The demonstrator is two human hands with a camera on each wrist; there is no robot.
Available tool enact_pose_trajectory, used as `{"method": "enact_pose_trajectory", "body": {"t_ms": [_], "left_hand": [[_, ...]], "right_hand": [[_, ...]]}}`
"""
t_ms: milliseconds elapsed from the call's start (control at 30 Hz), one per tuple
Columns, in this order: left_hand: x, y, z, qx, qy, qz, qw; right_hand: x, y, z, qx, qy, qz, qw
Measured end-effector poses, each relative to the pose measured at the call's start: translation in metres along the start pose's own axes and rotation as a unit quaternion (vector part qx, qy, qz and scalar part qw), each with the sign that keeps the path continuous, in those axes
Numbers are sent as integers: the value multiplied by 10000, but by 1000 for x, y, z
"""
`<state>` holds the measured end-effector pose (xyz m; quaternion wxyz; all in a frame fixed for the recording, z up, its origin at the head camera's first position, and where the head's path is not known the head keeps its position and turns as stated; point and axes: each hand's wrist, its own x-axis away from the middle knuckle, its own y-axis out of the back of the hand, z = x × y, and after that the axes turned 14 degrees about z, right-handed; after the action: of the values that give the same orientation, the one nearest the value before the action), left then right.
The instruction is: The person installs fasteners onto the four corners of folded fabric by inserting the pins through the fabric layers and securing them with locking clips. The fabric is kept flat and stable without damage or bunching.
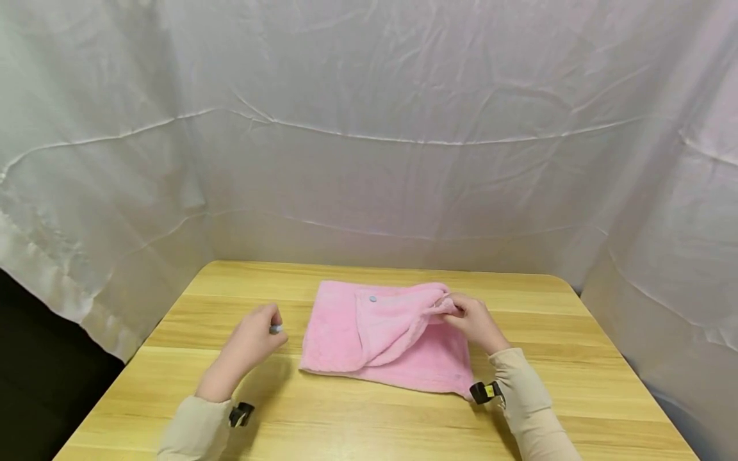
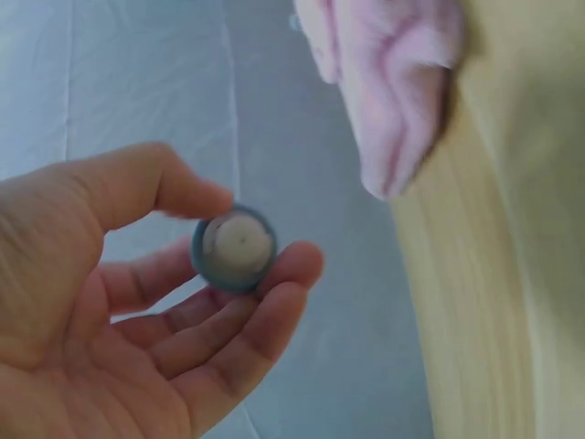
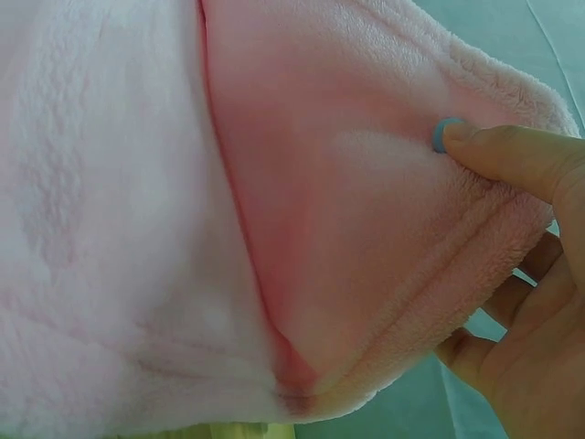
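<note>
A folded pink plush cloth point(image 1: 334, 326) lies on the table, one layer turned back across it. On that layer shows a small blue button point(image 1: 373, 298). My right hand point(image 1: 474, 321) pinches the cloth's right-hand edge and lifts it a little. In the right wrist view the thumb presses on a blue button point(image 3: 441, 134) at the cloth's edge, with the other fingers behind the fabric. Left of the cloth and apart from it, my left hand point(image 1: 252, 338) holds a small round button-like piece point(image 2: 239, 245) between thumb and fingers. It has a blue rim and a whitish middle.
The wooden table point(image 1: 369, 422) has rounded far corners. Pale hanging fabric point(image 1: 392, 186) surrounds its back and sides. A dark area point(image 1: 46, 358) shows beyond the left edge. Each wrist wears a small black camera.
</note>
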<state>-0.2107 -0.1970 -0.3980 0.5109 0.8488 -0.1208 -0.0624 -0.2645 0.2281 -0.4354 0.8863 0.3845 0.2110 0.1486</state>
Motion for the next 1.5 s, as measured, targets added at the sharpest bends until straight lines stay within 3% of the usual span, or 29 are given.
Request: {"method": "enact_pose_trajectory", "body": {"t_ms": [167, 300, 467, 567, 633, 700, 833, 933, 1033, 1100, 1200, 1500], "left_hand": [[-20, 0, -18, 509, -48, -581, 9970], [-36, -1, -31, 1131, -125, -921, 9892], [-57, -6, -49, 2093, -250, -1090, 9714], [-70, -13, -59, 2684, -387, -1126, 9559], [-79, -20, -66, 3175, -510, -1124, 9402], [-88, -28, -73, 3762, -618, -1003, 9190], [-105, -44, -86, 5057, -659, -615, 8580], [-116, -57, -96, 5752, -612, -271, 8153], [-125, -70, -103, 6229, -551, 22, 7803], [-130, -78, -107, 6457, -509, 145, 7617], [-134, -89, -113, 6656, -492, 250, 7443], [-142, -113, -133, 7010, -652, 487, 7085]], "right_hand": [[0, 0, 0, 35, 73, 0, 10000], [1, -1, -1, 63, 154, -35, 9999], [0, 0, -1, 39, 216, -11, 9998], [0, 0, -2, -33, 221, 33, 9997], [0, 1, -2, -65, 218, 70, 9997], [1, 1, -2, -103, 255, 87, 9996], [0, 0, -3, -82, 408, 31, 9991], [0, 0, -3, -110, 509, 29, 9986], [0, 0, -3, -155, 614, 59, 9980], [0, -1, -3, -149, 700, 73, 9974], [1, -2, -4, -122, 858, 75, 9962], [0, -1, -4, -99, 1019, 192, 9946]]}}
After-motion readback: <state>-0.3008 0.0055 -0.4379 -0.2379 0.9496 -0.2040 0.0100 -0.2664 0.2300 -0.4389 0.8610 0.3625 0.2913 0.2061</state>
